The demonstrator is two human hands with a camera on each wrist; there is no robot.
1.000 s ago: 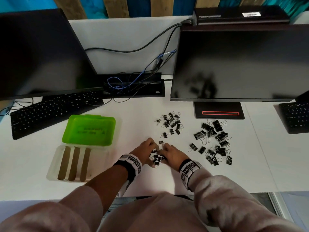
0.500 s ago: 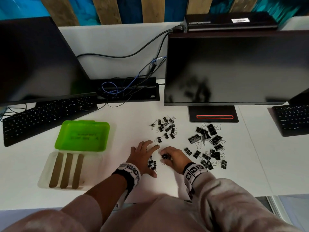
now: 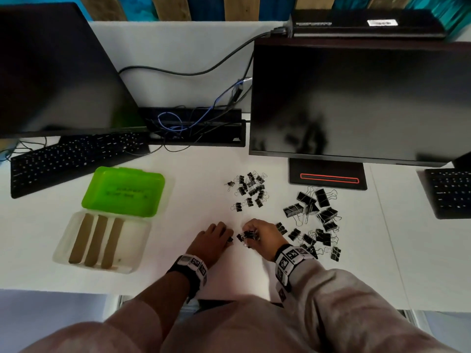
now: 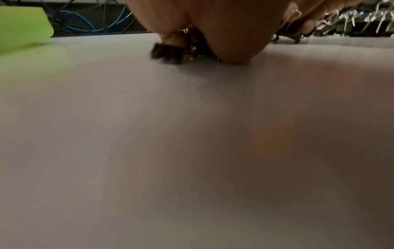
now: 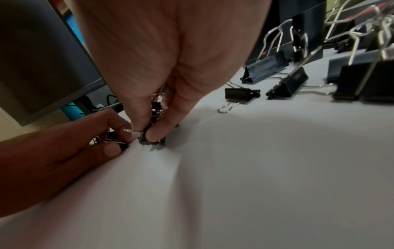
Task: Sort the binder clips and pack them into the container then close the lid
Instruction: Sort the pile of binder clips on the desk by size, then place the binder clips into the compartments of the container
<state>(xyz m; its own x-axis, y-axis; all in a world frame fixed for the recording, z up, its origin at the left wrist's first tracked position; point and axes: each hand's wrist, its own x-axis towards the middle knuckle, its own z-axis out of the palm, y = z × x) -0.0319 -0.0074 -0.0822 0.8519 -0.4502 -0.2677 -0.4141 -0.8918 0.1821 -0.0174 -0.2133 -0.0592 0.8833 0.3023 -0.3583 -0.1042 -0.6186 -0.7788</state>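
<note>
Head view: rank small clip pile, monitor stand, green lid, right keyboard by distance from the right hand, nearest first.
From the right hand:
1. Small clip pile, just beyond it.
2. Monitor stand, farther back, to the right.
3. Green lid and right keyboard, at opposite sides; too close to call.

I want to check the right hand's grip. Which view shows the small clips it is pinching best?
The right wrist view: the right hand pinches the small clips close up on the table. The head view shows them tiny between both hands. The left wrist view shows only a distant, partly hidden glimpse.
</note>
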